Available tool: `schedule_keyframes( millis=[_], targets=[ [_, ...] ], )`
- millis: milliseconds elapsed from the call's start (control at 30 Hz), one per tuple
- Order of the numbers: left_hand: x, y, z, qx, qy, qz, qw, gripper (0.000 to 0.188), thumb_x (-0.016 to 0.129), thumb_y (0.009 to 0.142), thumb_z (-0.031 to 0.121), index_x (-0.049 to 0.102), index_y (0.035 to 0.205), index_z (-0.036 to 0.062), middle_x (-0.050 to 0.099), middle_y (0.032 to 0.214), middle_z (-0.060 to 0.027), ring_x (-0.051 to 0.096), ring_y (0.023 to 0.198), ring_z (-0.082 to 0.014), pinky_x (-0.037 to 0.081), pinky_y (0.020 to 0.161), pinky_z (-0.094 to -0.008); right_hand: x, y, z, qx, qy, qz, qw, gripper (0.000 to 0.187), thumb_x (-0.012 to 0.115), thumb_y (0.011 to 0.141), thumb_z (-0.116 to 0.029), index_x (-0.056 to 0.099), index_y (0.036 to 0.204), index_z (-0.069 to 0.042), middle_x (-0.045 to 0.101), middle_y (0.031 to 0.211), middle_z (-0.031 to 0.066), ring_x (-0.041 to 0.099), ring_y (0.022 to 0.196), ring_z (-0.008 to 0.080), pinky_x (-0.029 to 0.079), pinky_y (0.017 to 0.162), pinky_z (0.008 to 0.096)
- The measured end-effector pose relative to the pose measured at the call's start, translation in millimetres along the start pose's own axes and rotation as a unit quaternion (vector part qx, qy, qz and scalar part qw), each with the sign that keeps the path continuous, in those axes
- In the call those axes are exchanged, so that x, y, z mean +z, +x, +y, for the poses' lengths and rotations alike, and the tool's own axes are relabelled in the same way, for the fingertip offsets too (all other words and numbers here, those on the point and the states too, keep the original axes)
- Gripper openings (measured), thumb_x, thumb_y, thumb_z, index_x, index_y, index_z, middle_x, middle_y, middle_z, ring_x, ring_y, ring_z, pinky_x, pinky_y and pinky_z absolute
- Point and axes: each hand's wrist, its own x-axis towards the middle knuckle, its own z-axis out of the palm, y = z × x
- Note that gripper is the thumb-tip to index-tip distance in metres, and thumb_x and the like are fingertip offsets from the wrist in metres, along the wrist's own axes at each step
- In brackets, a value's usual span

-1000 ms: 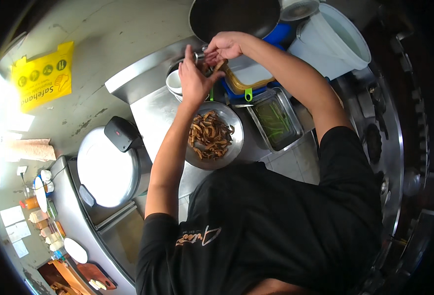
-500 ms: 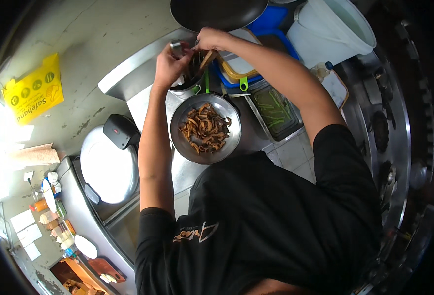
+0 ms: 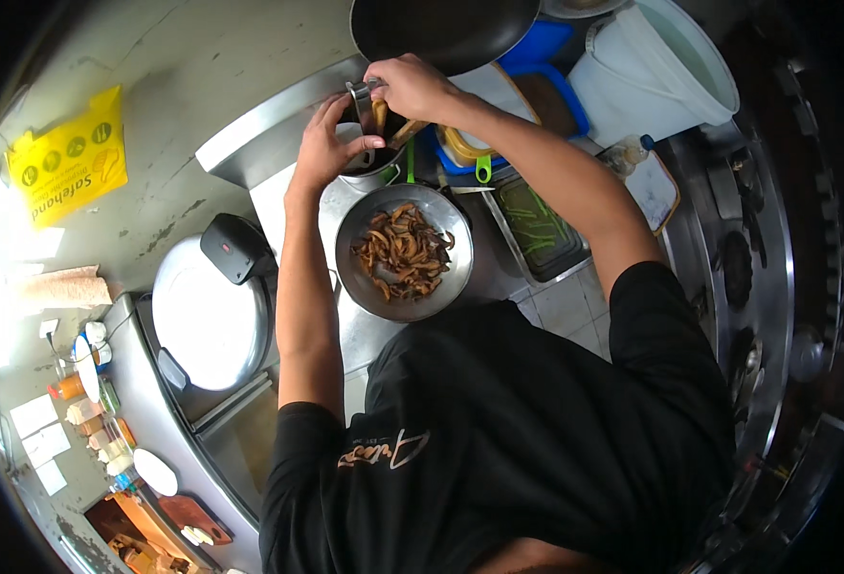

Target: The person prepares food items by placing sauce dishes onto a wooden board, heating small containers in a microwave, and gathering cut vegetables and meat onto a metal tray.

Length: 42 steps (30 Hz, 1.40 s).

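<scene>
A metal pot (image 3: pixel 369 179) holding upright utensils stands near the back wall. Over it, my right hand (image 3: pixel 410 88) is closed round the top of a shiny metal utensil (image 3: pixel 361 107) whose lower end goes down among the others; its exact kind is unclear. A wooden handle (image 3: pixel 408 132) leans out of the pot just below that hand. At the pot's left side is my left hand (image 3: pixel 331 145), thumb and fingers apart, thumb reaching across the opening. Nearer me, a round metal pan (image 3: pixel 355 287) contains browned sliced pieces, apparently mushrooms (image 3: pixel 403 251).
Right of the pan are a knife (image 3: pixel 470 189) and a metal tray (image 3: pixel 537 277) with green stalks. Blue-rimmed and yellow-rimmed containers (image 3: pixel 465 148) sit behind. A dark wok (image 3: pixel 441 33) and white bucket (image 3: pixel 647 72) stand farther back. A large lidded cooker (image 3: pixel 210 316) is at left.
My left hand has dropped slightly and spread its fingers beside the pot. The metal utensil, earlier by my left fingers, is now in my right hand. The view has shifted slightly.
</scene>
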Motion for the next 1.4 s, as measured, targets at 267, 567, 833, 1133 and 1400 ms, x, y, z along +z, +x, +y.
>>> schedule_keyframes(
  millis=[267,567,833,1133,1400],
  targets=[
    [9.9,1.2,0.2,-0.051,-0.087,0.049,0.994,0.107,0.088,0.06,0.056,0.045,0.145,0.007,0.06,0.134,-0.0189,0.058,0.124,-0.0362,0.041,0.109,-0.0463,-26.1,29.5,-15.0,-0.078,0.015,-0.002,0.997,0.019,0.065,0.089,-0.008,0.07,0.107,-0.003,0.072,0.091,0.0199,0.071,0.087,0.0344,0.054,0.077,0.0398],
    [8.0,5.7,-11.5,0.005,-0.136,0.126,0.983,0.099,0.086,0.065,0.054,0.049,0.143,0.0046,0.044,0.15,-0.0216,0.048,0.132,-0.0385,0.041,0.109,-0.0466,-52.4,40.2,-28.5,-0.077,0.026,-0.043,0.996,0.021,0.065,0.093,-0.013,0.071,0.111,-0.004,0.074,0.096,0.016,0.073,0.09,0.0295,0.055,0.081,0.0369],
    [11.3,1.4,-13.1,-0.004,-0.106,0.164,0.981,0.078,0.088,0.07,0.041,0.057,0.133,0.0054,0.031,0.158,-0.0209,0.038,0.141,-0.0373,0.034,0.115,-0.0466,-65.9,45.0,-33.3,-0.131,-0.001,-0.005,0.991,0.023,0.066,0.093,-0.015,0.072,0.111,-0.002,0.074,0.102,0.017,0.072,0.096,0.031,0.056,0.086,0.039],
    [1.6,8.8,8.0,-0.056,-0.403,0.217,0.887,0.069,0.043,0.106,0.047,0.025,0.154,0.0016,0.029,0.157,-0.0185,0.045,0.136,-0.0304,0.042,0.109,-0.0427,-66.2,20.7,-59.4,-0.158,-0.061,-0.039,0.985,0.024,0.064,0.094,-0.018,0.072,0.112,-0.005,0.075,0.101,0.0129,0.072,0.094,0.03,0.056,0.084,0.0386],
    [6.9,-5.5,-25.1,-0.109,-0.404,0.218,0.882,0.047,0.038,0.11,0.036,0.054,0.134,-0.0015,0.066,0.112,-0.0143,0.06,0.104,-0.0177,0.047,0.096,-0.0326,-113.9,-3.8,-85.6,-0.31,-0.112,0.079,0.941,0.018,0.07,0.089,-0.009,0.072,0.106,-0.004,0.075,0.094,0.0092,0.073,0.088,0.022,0.058,0.077,0.0319]
  ],
)
